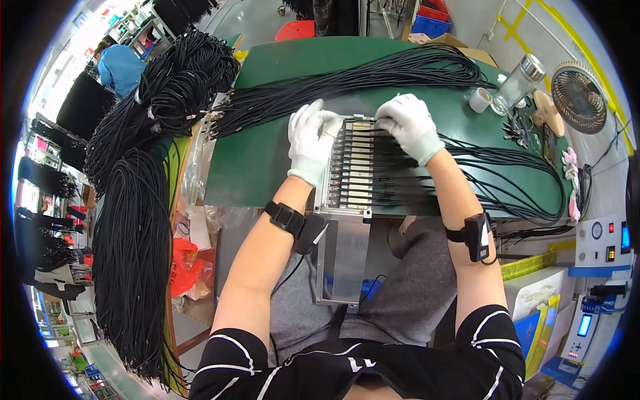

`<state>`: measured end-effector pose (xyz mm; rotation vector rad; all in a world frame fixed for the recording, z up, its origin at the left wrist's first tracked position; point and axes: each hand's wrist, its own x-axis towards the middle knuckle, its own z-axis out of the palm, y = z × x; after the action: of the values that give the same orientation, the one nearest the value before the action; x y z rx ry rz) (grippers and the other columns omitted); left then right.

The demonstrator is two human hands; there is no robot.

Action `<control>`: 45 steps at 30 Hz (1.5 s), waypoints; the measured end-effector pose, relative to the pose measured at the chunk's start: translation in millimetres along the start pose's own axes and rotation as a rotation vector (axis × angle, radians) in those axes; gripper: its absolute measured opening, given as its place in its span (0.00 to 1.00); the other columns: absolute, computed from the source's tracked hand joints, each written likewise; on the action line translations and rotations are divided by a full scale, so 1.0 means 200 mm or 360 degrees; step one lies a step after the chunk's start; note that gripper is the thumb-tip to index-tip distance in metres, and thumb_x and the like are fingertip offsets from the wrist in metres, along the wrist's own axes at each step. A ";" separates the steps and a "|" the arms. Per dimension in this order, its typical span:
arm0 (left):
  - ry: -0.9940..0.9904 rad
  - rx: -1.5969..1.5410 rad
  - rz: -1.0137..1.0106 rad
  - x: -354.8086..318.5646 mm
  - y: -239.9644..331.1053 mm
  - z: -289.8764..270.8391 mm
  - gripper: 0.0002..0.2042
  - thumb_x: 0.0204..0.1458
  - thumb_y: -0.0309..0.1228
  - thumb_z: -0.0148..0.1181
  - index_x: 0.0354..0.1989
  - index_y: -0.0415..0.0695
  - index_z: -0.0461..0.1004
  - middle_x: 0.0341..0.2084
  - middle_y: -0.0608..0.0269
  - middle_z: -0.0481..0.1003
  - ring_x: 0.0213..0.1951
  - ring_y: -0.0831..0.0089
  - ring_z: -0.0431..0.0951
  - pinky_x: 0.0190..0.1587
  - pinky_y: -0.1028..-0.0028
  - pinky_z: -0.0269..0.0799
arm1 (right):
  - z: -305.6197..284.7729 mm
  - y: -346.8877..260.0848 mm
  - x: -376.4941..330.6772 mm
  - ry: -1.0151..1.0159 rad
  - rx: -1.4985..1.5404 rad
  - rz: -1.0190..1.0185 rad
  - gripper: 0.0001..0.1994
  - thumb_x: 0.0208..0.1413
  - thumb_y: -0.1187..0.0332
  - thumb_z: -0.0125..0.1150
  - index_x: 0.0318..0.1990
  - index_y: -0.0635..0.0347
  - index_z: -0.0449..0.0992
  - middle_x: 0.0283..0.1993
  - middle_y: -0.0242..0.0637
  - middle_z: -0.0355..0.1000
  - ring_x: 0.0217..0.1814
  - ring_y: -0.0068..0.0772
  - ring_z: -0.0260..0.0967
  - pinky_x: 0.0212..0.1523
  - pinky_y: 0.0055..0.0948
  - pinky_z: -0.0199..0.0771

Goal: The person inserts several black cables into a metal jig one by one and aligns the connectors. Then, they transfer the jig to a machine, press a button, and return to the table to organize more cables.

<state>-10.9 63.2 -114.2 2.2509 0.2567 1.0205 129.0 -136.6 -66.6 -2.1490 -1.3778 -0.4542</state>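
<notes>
A long metal fixture [370,212] lies on the table's near edge, its slots filled with a row of black cable ends with pale strips between them. My left hand [309,141], in a white glove, rests at the fixture's upper left side, fingers apart and thumb toward the top slots. At the upper right side, my gloved right hand [408,127] is closed on a black cable at the top of the row; its fingertips partly hide the cable. Several more cables [527,164] run from the fixture to the right and loop back, blurred just under my right hand.
A bundle of black cables [360,77] lies across the green table [267,167]. Larger cable bundles [133,233] hang at the left. A glass bottle [519,85], a tape roll [479,100] and a small fan [579,97] stand at the right. A person [120,67] works far left.
</notes>
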 end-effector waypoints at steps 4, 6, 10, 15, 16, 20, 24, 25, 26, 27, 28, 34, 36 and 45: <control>0.0024 0.0145 0.0338 0.00 0.00 -0.03 0.11 0.53 0.39 0.66 0.36 0.46 0.82 0.51 0.55 0.78 0.59 0.50 0.68 0.65 0.58 0.60 | 0.08 -0.15 0.01 0.0004 0.0180 -0.0144 0.07 0.48 0.66 0.70 0.34 0.53 0.79 0.33 0.35 0.76 0.41 0.45 0.72 0.45 0.40 0.71; -0.0015 0.0074 0.0281 0.00 0.03 -0.03 0.10 0.53 0.38 0.66 0.36 0.45 0.82 0.50 0.55 0.78 0.58 0.51 0.69 0.64 0.59 0.61 | 0.10 -0.21 0.01 0.0048 0.0372 -0.0167 0.08 0.48 0.66 0.69 0.36 0.54 0.79 0.34 0.35 0.77 0.39 0.46 0.72 0.44 0.41 0.71; -0.0038 -0.0102 0.0057 -0.01 0.01 -0.05 0.09 0.55 0.35 0.65 0.36 0.43 0.82 0.48 0.54 0.79 0.56 0.55 0.72 0.61 0.63 0.65 | 0.08 -0.12 0.01 -0.0032 0.0319 -0.0058 0.08 0.49 0.66 0.69 0.36 0.53 0.80 0.34 0.36 0.77 0.39 0.45 0.72 0.43 0.41 0.72; -0.0044 -0.0189 -0.0240 0.00 -0.09 -0.07 0.09 0.59 0.34 0.61 0.39 0.42 0.83 0.45 0.55 0.81 0.50 0.62 0.77 0.57 0.67 0.69 | 0.04 -0.07 -0.01 -0.0024 0.0533 0.0185 0.06 0.49 0.65 0.69 0.33 0.53 0.81 0.31 0.36 0.77 0.38 0.44 0.73 0.42 0.40 0.72; -0.0092 -0.0186 -0.0279 0.00 -0.10 -0.07 0.10 0.60 0.35 0.61 0.40 0.42 0.83 0.43 0.56 0.81 0.49 0.62 0.77 0.56 0.67 0.69 | 0.05 -0.07 0.00 -0.0003 0.0384 0.0079 0.05 0.49 0.66 0.69 0.33 0.53 0.81 0.30 0.35 0.77 0.37 0.43 0.73 0.42 0.39 0.72; -0.0055 0.0259 -0.0306 0.01 -0.02 -0.06 0.12 0.61 0.39 0.59 0.42 0.44 0.83 0.41 0.58 0.82 0.48 0.61 0.78 0.56 0.66 0.70 | 0.06 -0.05 0.00 0.0021 -0.0005 -0.0088 0.04 0.50 0.65 0.68 0.31 0.52 0.81 0.29 0.33 0.77 0.37 0.42 0.72 0.42 0.38 0.72; -0.0165 0.0241 -0.0311 0.01 -0.05 -0.08 0.14 0.62 0.42 0.56 0.42 0.46 0.83 0.42 0.59 0.82 0.48 0.60 0.77 0.58 0.64 0.68 | 0.05 -0.02 0.00 -0.0021 -0.0214 -0.0002 0.04 0.51 0.64 0.66 0.31 0.51 0.81 0.29 0.31 0.77 0.37 0.41 0.72 0.42 0.38 0.72; -0.0165 0.0241 -0.0312 0.00 -0.06 -0.08 0.14 0.62 0.42 0.56 0.42 0.46 0.83 0.42 0.59 0.82 0.48 0.60 0.77 0.58 0.64 0.68 | 0.05 -0.02 -0.01 -0.0031 -0.0257 0.0020 0.04 0.52 0.63 0.65 0.31 0.50 0.81 0.29 0.31 0.77 0.37 0.41 0.72 0.43 0.39 0.72; -0.0168 0.0237 -0.0280 0.00 -0.07 -0.08 0.14 0.62 0.42 0.56 0.42 0.47 0.83 0.42 0.60 0.82 0.48 0.60 0.78 0.59 0.63 0.67 | 0.05 -0.02 -0.01 -0.0040 -0.0301 0.0042 0.05 0.52 0.63 0.65 0.31 0.50 0.81 0.29 0.31 0.77 0.37 0.41 0.72 0.43 0.39 0.72; -0.0169 0.0233 -0.0249 0.00 -0.07 -0.08 0.14 0.62 0.43 0.55 0.42 0.48 0.83 0.42 0.60 0.82 0.48 0.60 0.78 0.61 0.63 0.65 | 0.05 -0.01 0.00 -0.0041 -0.0301 0.0041 0.05 0.52 0.63 0.65 0.31 0.50 0.81 0.29 0.31 0.77 0.37 0.41 0.72 0.43 0.39 0.72; -0.0171 0.0228 -0.0217 0.00 -0.08 -0.08 0.15 0.62 0.43 0.54 0.42 0.49 0.83 0.41 0.61 0.82 0.48 0.60 0.78 0.62 0.62 0.64 | 0.06 -0.01 0.00 -0.0063 -0.0319 0.0058 0.05 0.53 0.63 0.64 0.31 0.50 0.81 0.29 0.31 0.77 0.38 0.41 0.72 0.43 0.39 0.72; -0.0237 0.0266 -0.0268 0.00 -0.09 -0.06 0.15 0.63 0.43 0.52 0.42 0.50 0.83 0.42 0.61 0.82 0.48 0.60 0.79 0.65 0.62 0.60 | 0.08 0.00 -0.02 -0.0020 -0.0196 0.0013 0.04 0.53 0.63 0.64 0.33 0.50 0.81 0.29 0.32 0.76 0.38 0.41 0.72 0.43 0.38 0.72; -0.0249 0.0293 -0.0273 0.01 -0.09 -0.05 0.15 0.63 0.43 0.51 0.43 0.50 0.83 0.42 0.60 0.82 0.47 0.60 0.79 0.65 0.61 0.60 | 0.09 0.00 -0.03 -0.0041 -0.0176 0.0024 0.04 0.53 0.64 0.63 0.33 0.49 0.82 0.30 0.31 0.76 0.38 0.41 0.72 0.43 0.39 0.72; -0.0213 0.0194 -0.0249 -0.01 -0.11 -0.07 0.14 0.62 0.42 0.53 0.40 0.50 0.83 0.39 0.61 0.82 0.46 0.60 0.79 0.67 0.53 0.56 | 0.08 -0.19 -0.06 -0.0201 -0.0581 -0.0149 0.14 0.52 0.70 0.58 0.46 0.48 0.81 0.53 0.37 0.74 0.59 0.44 0.67 0.59 0.43 0.68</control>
<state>-19.5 85.3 -122.0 2.3548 0.4395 0.7880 90.1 -122.7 -77.0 -2.4452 -1.5694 -0.6594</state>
